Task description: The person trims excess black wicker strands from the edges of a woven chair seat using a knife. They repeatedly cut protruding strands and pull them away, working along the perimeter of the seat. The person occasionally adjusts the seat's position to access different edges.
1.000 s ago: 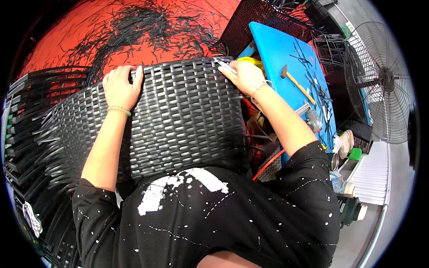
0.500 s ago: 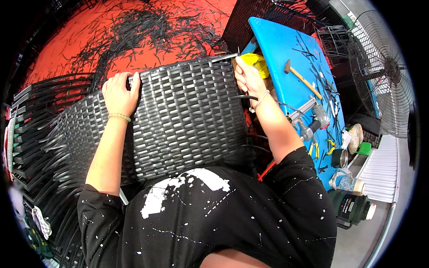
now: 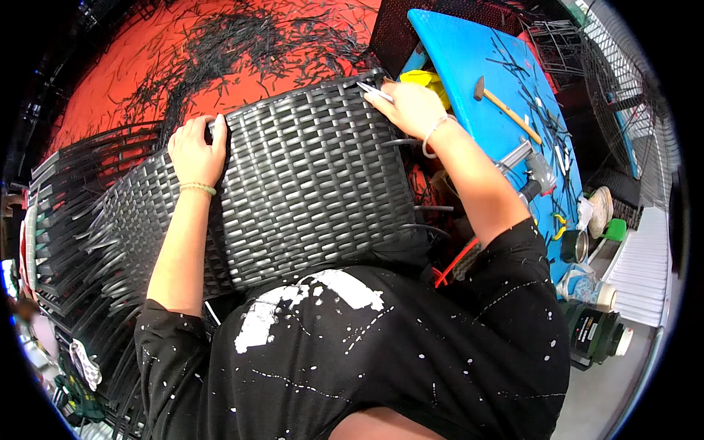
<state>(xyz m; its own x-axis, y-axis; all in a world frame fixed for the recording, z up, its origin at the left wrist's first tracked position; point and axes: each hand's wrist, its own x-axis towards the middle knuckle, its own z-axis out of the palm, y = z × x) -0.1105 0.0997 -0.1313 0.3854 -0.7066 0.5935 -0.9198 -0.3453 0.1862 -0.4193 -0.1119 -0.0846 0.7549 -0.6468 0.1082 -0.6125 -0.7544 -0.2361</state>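
A black-grey woven wicker panel [image 3: 308, 176], part of a furniture piece, lies tilted before my body. My left hand [image 3: 198, 147] grips its far edge left of the middle, fingers over the rim. At the panel's far right corner, my right hand [image 3: 411, 106] is closed round a slim, pointed metal tool [image 3: 372, 90]. The tool's tip points left across the weave just under the rim; its handle is hidden in my fist. Loose black strand ends [image 3: 433, 208] stick out from the panel's right side.
Right of me, a blue table [image 3: 458, 66] bears a hammer [image 3: 506, 110], a power tool [image 3: 539, 172], yellow-handled pliers [image 3: 559, 227] and black strips. A dark green flask [image 3: 598, 334] stands nearby. Black scraps litter the red floor [image 3: 110, 95]. More wicker frames [image 3: 81, 176] are at left.
My right hand has moved left and inward over the panel's corner, and the tool now points left along the weave rather than up. My left hand keeps its place on the edge.
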